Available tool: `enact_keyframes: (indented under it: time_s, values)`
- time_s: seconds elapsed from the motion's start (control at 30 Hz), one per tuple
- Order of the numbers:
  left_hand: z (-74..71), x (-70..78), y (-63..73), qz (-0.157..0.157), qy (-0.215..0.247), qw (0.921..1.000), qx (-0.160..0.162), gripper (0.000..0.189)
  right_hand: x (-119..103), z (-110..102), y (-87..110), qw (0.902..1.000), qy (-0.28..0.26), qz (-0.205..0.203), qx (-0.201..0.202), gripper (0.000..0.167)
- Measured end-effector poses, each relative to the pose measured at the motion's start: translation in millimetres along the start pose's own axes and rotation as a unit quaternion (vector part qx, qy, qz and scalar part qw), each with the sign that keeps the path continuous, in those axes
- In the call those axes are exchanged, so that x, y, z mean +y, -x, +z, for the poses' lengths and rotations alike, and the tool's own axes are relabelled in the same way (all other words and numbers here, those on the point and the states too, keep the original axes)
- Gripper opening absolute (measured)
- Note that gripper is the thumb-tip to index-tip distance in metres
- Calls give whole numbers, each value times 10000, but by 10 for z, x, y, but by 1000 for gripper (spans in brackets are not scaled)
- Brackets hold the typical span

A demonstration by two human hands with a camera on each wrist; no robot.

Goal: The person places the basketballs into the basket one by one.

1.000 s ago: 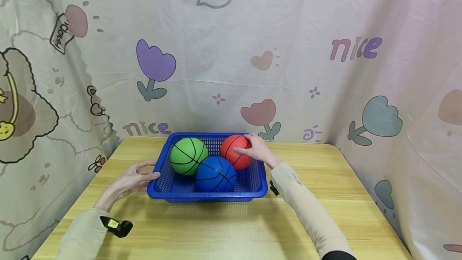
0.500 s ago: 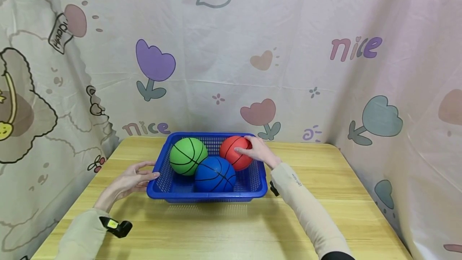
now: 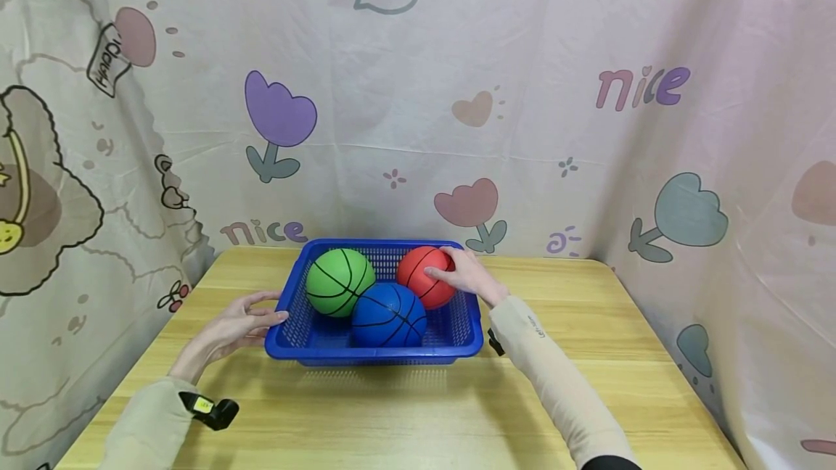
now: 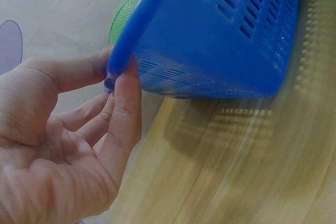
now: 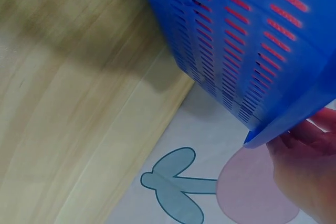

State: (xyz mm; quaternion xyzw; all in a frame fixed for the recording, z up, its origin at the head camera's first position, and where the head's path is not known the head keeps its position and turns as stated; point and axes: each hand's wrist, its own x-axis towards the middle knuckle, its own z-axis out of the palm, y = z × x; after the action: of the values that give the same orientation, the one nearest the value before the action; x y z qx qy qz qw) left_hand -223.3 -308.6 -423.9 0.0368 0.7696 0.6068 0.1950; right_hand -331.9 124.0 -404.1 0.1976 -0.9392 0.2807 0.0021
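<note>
A blue plastic basket (image 3: 375, 352) with slotted walls holds a green basketball (image 3: 333, 294), a blue basketball (image 3: 385, 328) and a red basketball (image 3: 418, 275). At the basket's left end, my left hand (image 3: 238, 321) pinches the rim between thumb and fingers; the left wrist view shows this grip closely. My right hand (image 3: 466, 272) reaches over the right end and grips the red ball, thumb on its near side and fingers at its far side. In the right wrist view the basket wall (image 5: 231, 40) hides most of the fingers, and red shows through its slots.
The basket stands on a light wooden table (image 3: 405, 419), towards its back edge. A patterned white curtain (image 3: 392, 93) hangs behind and on both sides. Dark wrist devices (image 3: 212, 410) sit on the sleeves.
The red ball and my right hand have sunk very slightly within the basket over the last second. My left hand keeps its place on the rim.
</note>
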Motion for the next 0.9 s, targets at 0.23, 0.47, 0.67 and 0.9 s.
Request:
enact_keyframes:
  time_s: [0.23,0.47,0.67,0.9]
  values:
    - [6,-1,20,5,-65,10000,46,80,3,19,4,9999,-9,-117,21,68]
    - [2,6,8,7,135,9999,23,79,0,12,-15,9998,81,-180,75,69]
    - [8,8,5,16,261,9997,-19,80,12,18,-8,9999,110,-98,66,71]
    - [8,10,-2,6,268,9996,-34,80,24,19,9,9999,-33,98,75,73]
